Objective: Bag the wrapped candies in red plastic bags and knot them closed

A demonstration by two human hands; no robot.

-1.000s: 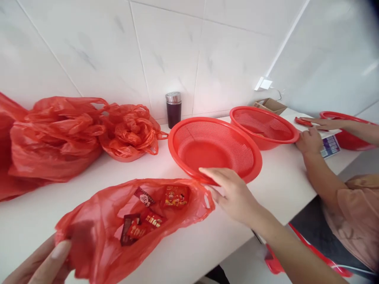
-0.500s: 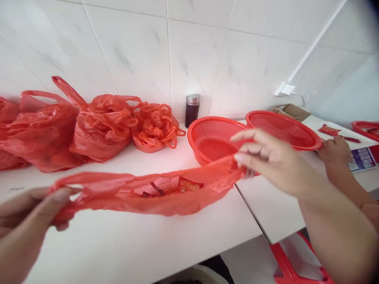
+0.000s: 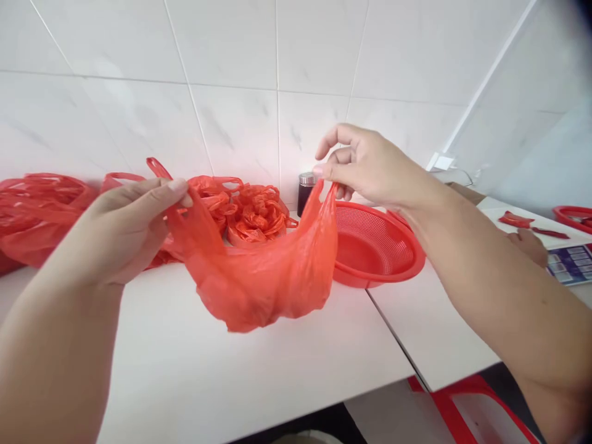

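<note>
Hands held the red plastic bag (image 3: 263,271) up over the white desk (image 3: 240,376). Our left hand (image 3: 124,231) pinched one handle tight, and our right hand (image 3: 370,166) pinched the other. We kept the bag hanging just beside the red strainer basket (image 3: 383,246). We thought the thin bag could tip or slip, and the little things inside might spill out.

Thin, crinkled plastic bag (image 3: 263,277), perforated glossy plastic basket (image 3: 379,246), smooth matt countertop (image 3: 240,376), glossy wall tiles (image 3: 240,55)
</note>
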